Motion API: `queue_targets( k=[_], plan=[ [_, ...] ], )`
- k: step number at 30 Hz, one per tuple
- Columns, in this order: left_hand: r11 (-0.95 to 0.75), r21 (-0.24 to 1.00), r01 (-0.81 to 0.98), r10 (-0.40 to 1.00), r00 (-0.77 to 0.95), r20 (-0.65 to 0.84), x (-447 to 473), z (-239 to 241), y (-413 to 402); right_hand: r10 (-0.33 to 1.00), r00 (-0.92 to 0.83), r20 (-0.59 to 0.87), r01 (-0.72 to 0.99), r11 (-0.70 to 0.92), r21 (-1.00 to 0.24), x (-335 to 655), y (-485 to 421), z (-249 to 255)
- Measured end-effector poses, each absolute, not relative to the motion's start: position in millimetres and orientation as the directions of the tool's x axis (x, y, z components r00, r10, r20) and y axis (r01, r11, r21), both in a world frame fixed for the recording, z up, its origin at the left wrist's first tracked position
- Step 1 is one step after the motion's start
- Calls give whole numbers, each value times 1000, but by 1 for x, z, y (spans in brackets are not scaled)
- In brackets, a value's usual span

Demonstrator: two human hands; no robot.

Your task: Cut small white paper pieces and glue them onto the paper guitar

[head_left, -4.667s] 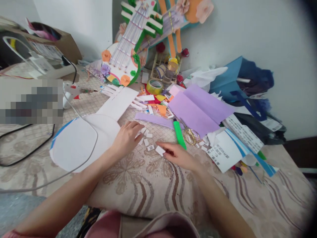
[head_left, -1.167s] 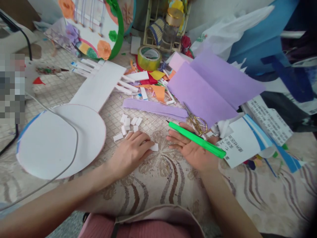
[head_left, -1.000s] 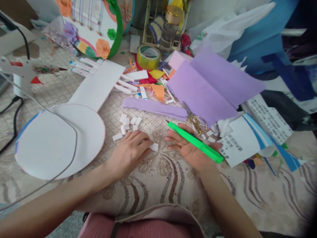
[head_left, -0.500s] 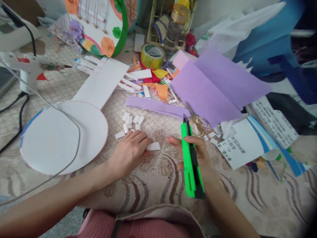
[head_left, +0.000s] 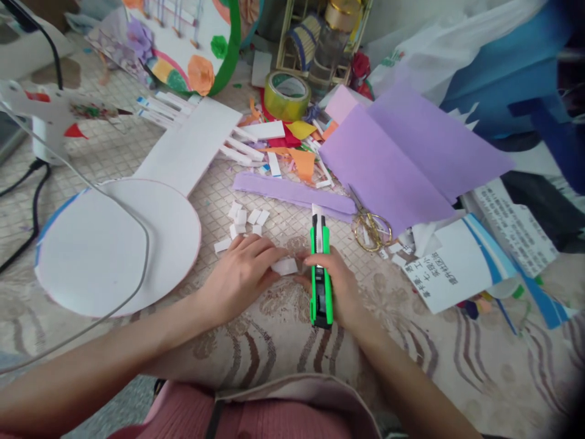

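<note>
Utility knife (head_left: 321, 299) in clamped grip of right hand (head_left: 342, 288), palm-down left hand (head_left: 240, 274) pinched on white piece (head_left: 284, 266)

The small piece (head_left: 284, 266), in the left hand (head_left: 240, 277), lies just left of the knife (head_left: 322, 296) gripped by the right hand (head_left: 342, 289); cut bits (head_left: 244, 217) lie behind it, scissors (head_left: 372, 228) behind-right, the board (head_left: 114, 244) well left.

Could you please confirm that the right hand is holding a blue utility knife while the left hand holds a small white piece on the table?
Not quite: the utility knife is green, not blue, as the head view shows. The rest holds: the right hand has it, and the left hand holds the small white piece on the table.
</note>
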State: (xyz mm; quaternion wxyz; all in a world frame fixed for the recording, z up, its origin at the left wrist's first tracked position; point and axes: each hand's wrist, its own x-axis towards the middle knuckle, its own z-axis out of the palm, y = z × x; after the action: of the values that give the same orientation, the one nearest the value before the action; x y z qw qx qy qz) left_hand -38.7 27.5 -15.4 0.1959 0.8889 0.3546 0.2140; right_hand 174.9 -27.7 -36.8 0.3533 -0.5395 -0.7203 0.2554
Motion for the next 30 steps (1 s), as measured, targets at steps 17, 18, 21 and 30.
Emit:
queue_targets(
  k=[17, 18, 21, 30],
  plan=[
    [-620, 546, 563, 749, 633, 197, -36, -13, 29, 934, -304, 190, 610, 344, -713, 176, -23, -37],
    [-614, 557, 559, 752, 629, 198, -36, -13, 29, 935, -303, 186, 608, 340, -718, 176, -23, -38],
    [-613, 578, 538, 747, 632, 204, -36, -12, 27, 931, -311, 189, 602, 347, -719, 176, -23, -38],
    [-650, 530, 544, 718, 669, 195, -34, -16, 23, 934, -289, 209, 587, 346, -732, 174, -23, -38]
  ],
)
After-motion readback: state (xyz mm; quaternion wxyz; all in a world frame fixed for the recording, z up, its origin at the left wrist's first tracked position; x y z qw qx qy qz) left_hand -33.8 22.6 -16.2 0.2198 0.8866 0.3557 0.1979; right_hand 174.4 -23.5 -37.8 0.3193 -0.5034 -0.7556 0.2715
